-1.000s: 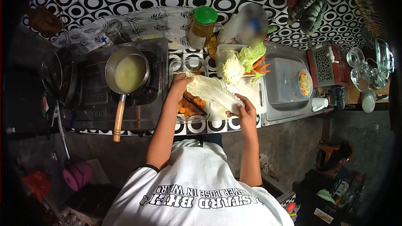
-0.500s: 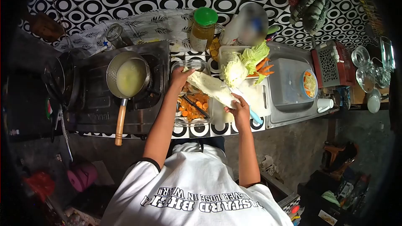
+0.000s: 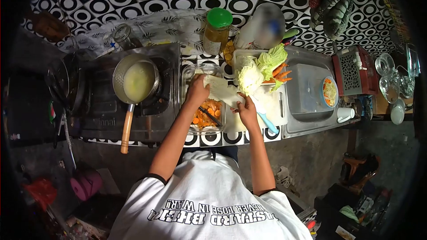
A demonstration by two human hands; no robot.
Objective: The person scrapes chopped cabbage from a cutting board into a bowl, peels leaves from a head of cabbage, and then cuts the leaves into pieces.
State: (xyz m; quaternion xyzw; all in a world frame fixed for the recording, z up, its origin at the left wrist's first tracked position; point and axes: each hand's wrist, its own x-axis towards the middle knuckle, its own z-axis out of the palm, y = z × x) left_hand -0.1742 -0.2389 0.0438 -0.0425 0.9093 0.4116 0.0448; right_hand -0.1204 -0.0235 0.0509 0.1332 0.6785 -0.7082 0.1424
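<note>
A pale, limp cabbage leaf [image 3: 221, 90] stretches between my two hands. My left hand [image 3: 199, 90] is closed on its left end, over the back of a glass dish [image 3: 221, 127]. My right hand [image 3: 245, 109] pinches the lower right end, close over the white cutting board [image 3: 276, 109]. In the dish lies an orange mixture with carrot slices [image 3: 200, 120], and a black-handled utensil [image 3: 210, 115] rests in it. Beside my right hand, a knife with a light blue handle [image 3: 268, 125] lies on the board. Its blade is partly hidden.
Left of the dish, a saucepan [image 3: 135, 82] of yellowish liquid sits on the stove [image 3: 104, 120]. Behind the board are a cabbage head [image 3: 250, 79], carrots [image 3: 279, 70] and a green-lidded jar [image 3: 217, 31]. At right, a bowl of cut vegetables [image 3: 329, 92] stands by the sink [image 3: 307, 122].
My left hand has moved right and slightly down, closer to my right hand. My right hand has shifted a little left and up, and the leaf is bunched shorter between them.
</note>
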